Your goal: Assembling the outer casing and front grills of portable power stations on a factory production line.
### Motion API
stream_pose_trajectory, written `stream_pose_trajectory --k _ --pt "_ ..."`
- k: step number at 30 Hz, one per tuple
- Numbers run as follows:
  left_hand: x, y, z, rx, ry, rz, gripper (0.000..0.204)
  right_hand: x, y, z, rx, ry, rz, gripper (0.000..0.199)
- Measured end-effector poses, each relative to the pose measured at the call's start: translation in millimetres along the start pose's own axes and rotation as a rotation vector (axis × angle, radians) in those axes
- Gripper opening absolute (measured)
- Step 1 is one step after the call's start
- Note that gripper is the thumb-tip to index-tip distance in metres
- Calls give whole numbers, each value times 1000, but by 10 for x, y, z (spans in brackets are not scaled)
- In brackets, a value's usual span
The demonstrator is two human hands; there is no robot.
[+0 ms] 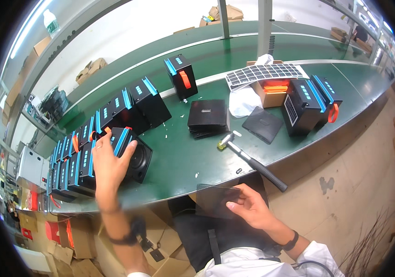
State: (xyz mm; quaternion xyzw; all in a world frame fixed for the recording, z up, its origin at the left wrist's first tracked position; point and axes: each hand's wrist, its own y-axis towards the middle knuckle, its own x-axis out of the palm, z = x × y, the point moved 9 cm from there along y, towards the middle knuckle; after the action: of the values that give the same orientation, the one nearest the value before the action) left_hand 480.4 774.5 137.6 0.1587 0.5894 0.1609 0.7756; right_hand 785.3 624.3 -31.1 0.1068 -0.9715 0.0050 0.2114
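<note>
My left hand (109, 164) grips the top of a black box speaker (143, 159) with a blue edge strip. Its thumb lies over the strip, and the round cone faces right. In my right hand (252, 207) is a thin, see-through dark mesh grille (212, 199), pinched by its right edge above my lap. A stack of black grilles (207, 115) sits mid-table, and a loose grille (263, 124) lies to its right. The hammer (252, 161), with a yellow-green face and black handle, reaches over the table's near edge.
Rows of black speakers (73, 168) fill the table's left side. Another speaker (181, 77) stands far back, and two speakers (302, 108) stand right. A sticker sheet (266, 74) rests over a small carton (271, 97) holding orange straps. Below left are open cartons (80, 235).
</note>
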Motion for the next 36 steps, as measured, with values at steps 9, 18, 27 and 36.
stream_pose_trajectory --k 9,18,27,36 --pt "-45 -180 468 79 -272 -16 72 -57 0 -260 -37 11 37 39" --pt "592 -1088 499 58 -1007 193 58 141 165 -562 -97 6 -13 36" --pt "873 -1189 427 58 -1021 214 72 178 464 -571 -182 -213 8 38" --pt "938 -1258 362 50 -992 260 83 181 540 -608 -212 -328 163 29"
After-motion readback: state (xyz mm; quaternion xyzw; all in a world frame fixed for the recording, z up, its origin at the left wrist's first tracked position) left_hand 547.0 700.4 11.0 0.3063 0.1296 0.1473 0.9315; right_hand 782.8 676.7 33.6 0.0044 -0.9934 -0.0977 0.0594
